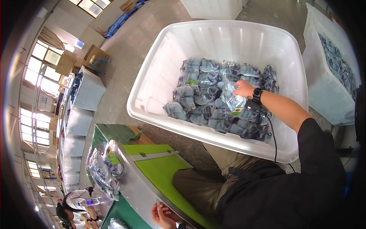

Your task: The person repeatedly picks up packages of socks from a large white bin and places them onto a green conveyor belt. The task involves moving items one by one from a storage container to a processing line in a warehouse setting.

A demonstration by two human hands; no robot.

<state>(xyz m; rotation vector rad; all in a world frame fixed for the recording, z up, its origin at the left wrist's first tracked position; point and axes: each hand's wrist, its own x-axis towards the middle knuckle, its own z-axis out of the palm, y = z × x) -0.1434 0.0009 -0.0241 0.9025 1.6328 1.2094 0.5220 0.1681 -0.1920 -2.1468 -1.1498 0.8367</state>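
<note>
My right hand (244, 89) pinches a clear plastic bag (233, 100) over bagged shoes (185, 91), between the near and far rims of a white tub (213, 25); my left hand (163, 216), loosely half-curled and empty, is at the grey tabletop's (137, 187) edge.

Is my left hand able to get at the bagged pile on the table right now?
Probably yes: your left hand looks empty at the grey table edge, and nothing visible blocks the way to the bagged pile, though you may need to stretch.

Bright windows (35, 65) stand left of grey floor (127, 55).
</note>
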